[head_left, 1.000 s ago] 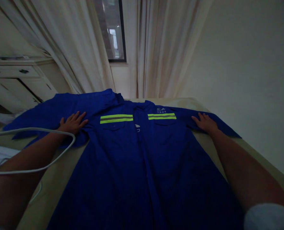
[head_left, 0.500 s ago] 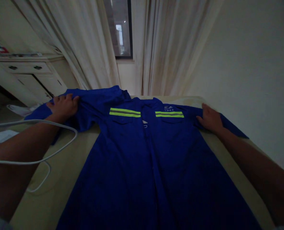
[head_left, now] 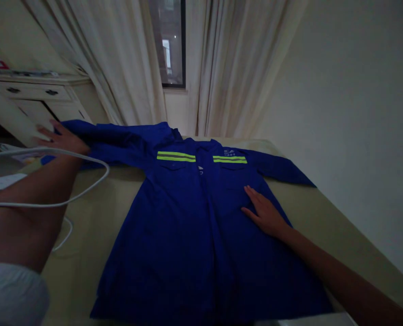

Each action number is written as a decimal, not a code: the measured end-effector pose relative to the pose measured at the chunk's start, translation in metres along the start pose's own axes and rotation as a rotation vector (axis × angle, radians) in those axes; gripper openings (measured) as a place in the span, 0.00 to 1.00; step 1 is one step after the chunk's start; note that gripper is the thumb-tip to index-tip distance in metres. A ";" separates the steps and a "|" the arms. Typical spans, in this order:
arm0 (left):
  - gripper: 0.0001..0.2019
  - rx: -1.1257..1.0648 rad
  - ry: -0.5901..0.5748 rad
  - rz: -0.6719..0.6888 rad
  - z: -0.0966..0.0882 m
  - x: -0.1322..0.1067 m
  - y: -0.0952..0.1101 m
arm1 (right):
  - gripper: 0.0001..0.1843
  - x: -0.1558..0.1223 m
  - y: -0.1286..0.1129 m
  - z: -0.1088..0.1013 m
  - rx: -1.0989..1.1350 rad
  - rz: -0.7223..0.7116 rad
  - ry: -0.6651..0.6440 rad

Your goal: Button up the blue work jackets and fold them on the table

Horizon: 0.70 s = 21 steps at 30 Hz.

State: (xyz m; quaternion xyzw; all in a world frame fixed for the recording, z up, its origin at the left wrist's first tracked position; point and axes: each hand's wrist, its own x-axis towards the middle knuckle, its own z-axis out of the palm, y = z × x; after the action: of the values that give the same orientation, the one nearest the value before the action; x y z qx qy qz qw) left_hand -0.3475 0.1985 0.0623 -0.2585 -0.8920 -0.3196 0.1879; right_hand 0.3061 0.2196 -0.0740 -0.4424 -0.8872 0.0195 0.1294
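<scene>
A blue work jacket (head_left: 174, 217) with yellow-green reflective chest strips lies spread out, its collar at the far end and its front facing up. My left hand (head_left: 64, 138) is at the outer part of the sleeve on the left, fingers spread, partly behind a white cable. Fingers stretched, my right hand (head_left: 264, 213) rests flat on the jacket's body below the right-hand chest pocket. The sleeve on the right (head_left: 286, 168) lies stretched out to the side with no hand on it.
Under the jacket is a pale yellowish surface (head_left: 327, 217). A white cable (head_left: 86, 199) loops over my left forearm. Behind stand a cream cabinet (head_left: 69, 93), long curtains (head_left: 120, 59) and a window (head_left: 169, 45); a plain wall (head_left: 351, 90) rises on the right.
My right hand has left the right-hand sleeve and moved down onto the jacket's body. My left hand has slid outward, and the left-hand sleeve now lies straighter.
</scene>
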 end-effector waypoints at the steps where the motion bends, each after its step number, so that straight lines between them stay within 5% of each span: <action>1: 0.28 0.012 -0.011 -0.053 -0.001 -0.008 0.007 | 0.44 0.001 -0.004 -0.004 -0.010 0.003 0.027; 2: 0.28 0.020 -0.052 -0.031 -0.002 -0.019 0.015 | 0.44 0.000 -0.009 -0.009 -0.021 0.008 0.054; 4: 0.34 0.092 -0.248 0.216 -0.004 -0.047 0.030 | 0.43 -0.011 -0.026 -0.019 -0.026 0.004 0.081; 8: 0.36 0.179 -0.691 0.658 -0.017 -0.129 0.048 | 0.43 -0.068 -0.063 -0.039 0.032 -0.062 0.024; 12: 0.39 0.067 -0.877 1.000 -0.064 -0.231 0.017 | 0.51 -0.144 -0.067 -0.045 -0.025 -0.003 0.006; 17: 0.39 0.112 -0.759 0.836 -0.117 -0.327 -0.076 | 0.51 -0.209 -0.053 -0.046 -0.085 0.081 -0.001; 21: 0.43 0.139 -0.698 0.758 -0.129 -0.364 -0.115 | 0.52 -0.196 -0.063 -0.062 -0.125 0.226 -0.071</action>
State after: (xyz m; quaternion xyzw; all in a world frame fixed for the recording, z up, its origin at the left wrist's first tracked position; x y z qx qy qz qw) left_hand -0.1023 -0.0878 -0.0807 -0.6416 -0.7644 -0.0639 -0.0013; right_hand 0.3847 0.0218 -0.0466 -0.5456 -0.8353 -0.0058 0.0671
